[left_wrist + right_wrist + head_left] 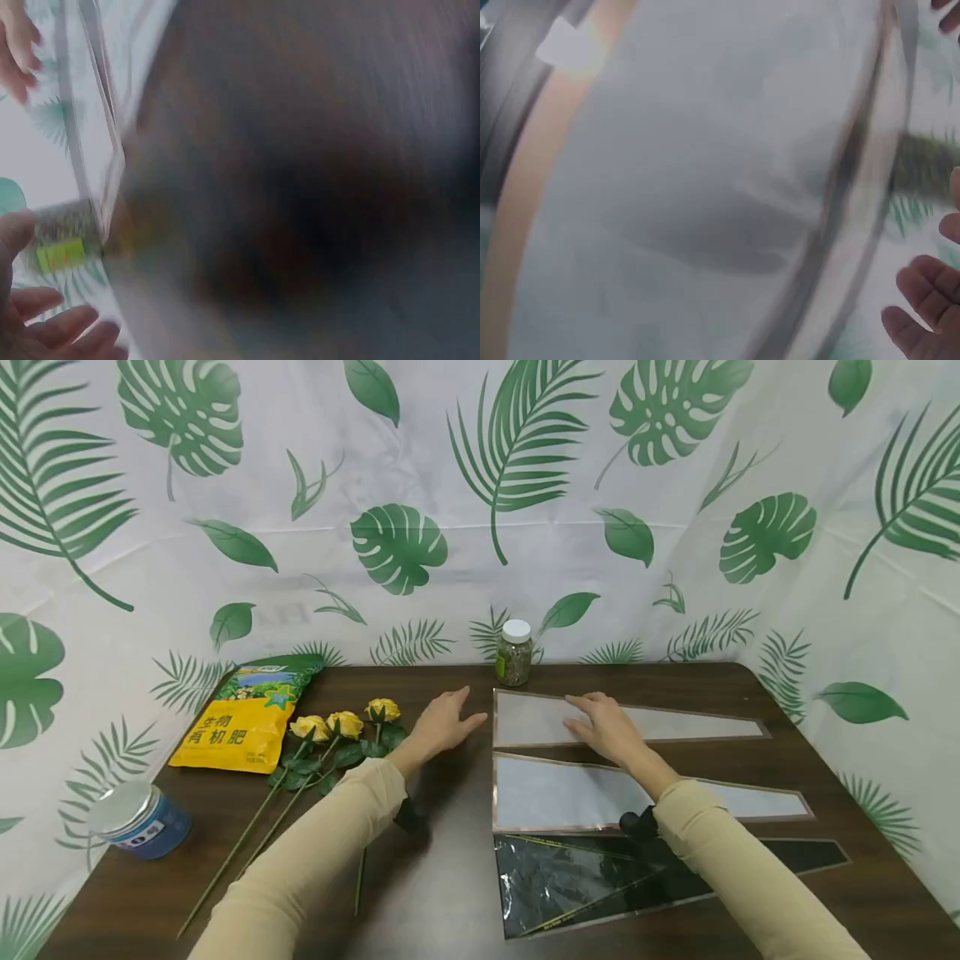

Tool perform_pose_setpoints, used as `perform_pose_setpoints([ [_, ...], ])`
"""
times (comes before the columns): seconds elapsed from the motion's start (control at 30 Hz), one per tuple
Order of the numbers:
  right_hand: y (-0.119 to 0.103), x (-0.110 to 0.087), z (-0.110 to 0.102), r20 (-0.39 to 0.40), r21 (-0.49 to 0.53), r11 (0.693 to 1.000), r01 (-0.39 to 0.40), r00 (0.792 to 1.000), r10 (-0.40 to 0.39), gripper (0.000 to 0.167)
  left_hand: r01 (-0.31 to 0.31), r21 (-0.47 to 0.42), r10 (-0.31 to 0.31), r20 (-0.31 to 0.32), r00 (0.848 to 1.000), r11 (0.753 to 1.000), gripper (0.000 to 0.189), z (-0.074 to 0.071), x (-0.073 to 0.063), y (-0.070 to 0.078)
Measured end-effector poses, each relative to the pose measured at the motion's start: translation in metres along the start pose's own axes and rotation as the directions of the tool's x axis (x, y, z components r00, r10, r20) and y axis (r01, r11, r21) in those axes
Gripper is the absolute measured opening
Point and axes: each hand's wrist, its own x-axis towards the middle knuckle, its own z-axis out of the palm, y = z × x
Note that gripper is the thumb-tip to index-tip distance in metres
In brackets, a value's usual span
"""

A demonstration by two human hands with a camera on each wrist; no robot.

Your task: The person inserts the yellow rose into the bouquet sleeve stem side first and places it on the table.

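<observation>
My left hand point(442, 724) is held over the table with its fingers extended, between the yellow roses point(345, 725) and the flat sleeves. In the left wrist view the fingers of that hand point(64, 326) are spread apart, nothing between them. My right hand point(611, 733) is over the far white tapered sleeve point(528, 718), fingers loosely extended; whether it touches the sleeve I cannot tell. Nearer me lie a second white sleeve point(547, 793) and a black, shiny one point(555, 877). A white-lidded glass jar point(514, 656) of dried bits stands at the back edge, beyond both hands.
A yellow and green fertilizer bag point(247, 718) lies at the back left. In front of it stands a blue tin point(142, 820) with a light lid. Rose stems point(247, 835) stretch toward the front edge. A leaf-printed cloth point(405, 610) hangs behind the dark wooden table point(435, 902).
</observation>
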Motion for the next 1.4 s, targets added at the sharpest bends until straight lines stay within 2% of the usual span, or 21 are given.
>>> perform_pose_setpoints([
  [0.03, -0.004, 0.004, 0.005, 0.011, 0.005, 1.0, 0.017, 1.0, -0.017, 0.045, 0.019, -0.102, -0.018, 0.013, 1.0, 0.995, 0.061, 0.003, -0.001, 0.001],
  [0.07, -0.008, 0.007, 0.01, 0.025, 0.011, 1.0, 0.027, 0.999, -0.027, 0.045, 0.049, -0.202, -0.044, 0.029, 0.999, 0.978, 0.059, 0.006, -0.001, 0.003],
  [0.1, -0.012, 0.011, 0.015, 0.037, 0.007, 0.999, 0.037, 0.999, -0.037, 0.045, 0.082, -0.3, -0.071, 0.048, 0.996, 0.951, 0.057, 0.01, -0.001, 0.004],
  [0.13, -0.016, 0.015, 0.02, 0.049, 0.013, 0.999, 0.042, 0.998, -0.042, 0.046, 0.118, -0.394, -0.098, 0.069, 0.993, 0.911, 0.055, 0.013, 0.0, 0.005],
  [0.2, -0.023, 0.022, 0.028, 0.059, 0.008, 0.998, 0.06, 0.996, -0.06, 0.047, 0.195, -0.55, -0.154, 0.12, 0.981, 0.812, 0.053, 0.02, 0.0, 0.008],
  [0.27, -0.028, 0.029, 0.034, 0.067, -0.01, 0.997, 0.075, 0.995, -0.074, 0.047, 0.255, -0.654, -0.194, 0.166, 0.967, 0.713, 0.052, 0.026, 0.002, 0.011],
  [0.3, -0.03, 0.032, 0.037, 0.075, -0.028, 0.996, 0.085, 0.994, -0.082, 0.047, 0.28, -0.686, -0.21, 0.186, 0.96, 0.672, 0.052, 0.028, 0.003, 0.012],
  [0.33, -0.031, 0.034, 0.039, 0.087, -0.041, 0.996, 0.082, 0.993, -0.078, 0.046, 0.299, -0.708, -0.222, 0.202, 0.954, 0.64, 0.053, 0.03, 0.004, 0.014],
  [0.37, -0.032, 0.036, 0.041, 0.101, -0.061, 0.995, 0.082, 0.992, -0.076, 0.046, 0.31, -0.718, -0.23, 0.21, 0.95, 0.623, 0.053, 0.031, 0.005, 0.016],
  [0.43, -0.034, 0.039, 0.044, 0.13, -0.098, 0.992, 0.077, 0.989, -0.064, 0.045, 0.311, -0.726, -0.234, 0.209, 0.949, 0.613, 0.053, 0.033, 0.006, 0.021],
  [0.6, -0.035, 0.041, 0.046, 0.15, -0.111, 0.993, 0.041, 0.988, -0.024, 0.044, 0.297, -0.721, -0.254, 0.172, 0.952, 0.626, 0.052, 0.034, 0.01, 0.028],
  [0.8, -0.034, 0.04, 0.046, 0.159, -0.097, 0.995, 0.016, 0.987, 0.0, 0.044, 0.338, -0.724, -0.294, 0.192, 0.936, 0.602, 0.043, 0.039, 0.017, 0.03],
  [0.87, -0.033, 0.039, 0.048, 0.158, -0.091, 0.996, 0.019, 0.987, -0.004, 0.043, 0.342, -0.713, -0.307, 0.185, 0.934, 0.612, 0.038, 0.043, 0.02, 0.028],
  [1.0, -0.032, 0.036, 0.05, 0.128, -0.078, 0.995, 0.056, 0.991, -0.046, 0.042, 0.305, -0.692, -0.308, 0.125, 0.943, 0.654, 0.029, 0.051, 0.024, 0.024],
  [1.1, -0.03, 0.036, 0.052, 0.089, -0.045, 0.996, 0.077, 0.993, -0.072, 0.038, 0.256, -0.709, -0.296, 0.07, 0.953, 0.657, 0.023, 0.055, 0.026, 0.023],
  [1.17, -0.028, 0.036, 0.053, 0.053, 0.023, 0.998, 0.057, 0.997, -0.059, 0.034, 0.226, -0.725, -0.292, 0.037, 0.956, 0.65, 0.02, 0.057, 0.027, 0.024],
  [1.27, -0.029, 0.037, 0.053, -0.001, 0.194, 0.981, -0.027, 1.0, 0.027, 0.03, 0.197, -0.745, -0.287, 0.007, 0.958, 0.638, 0.018, 0.057, 0.027, 0.026],
  [1.33, -0.032, 0.038, 0.051, -0.032, 0.326, 0.941, -0.087, 0.994, 0.103, 0.03, 0.18, -0.755, -0.279, -0.004, 0.96, 0.631, 0.02, 0.056, 0.027, 0.028],
  [1.4, -0.037, 0.041, 0.049, -0.06, 0.416, 0.901, -0.124, 0.985, 0.163, 0.032, 0.17, -0.769, -0.27, -0.003, 0.963, 0.616, 0.022, 0.057, 0.028, 0.029],
])
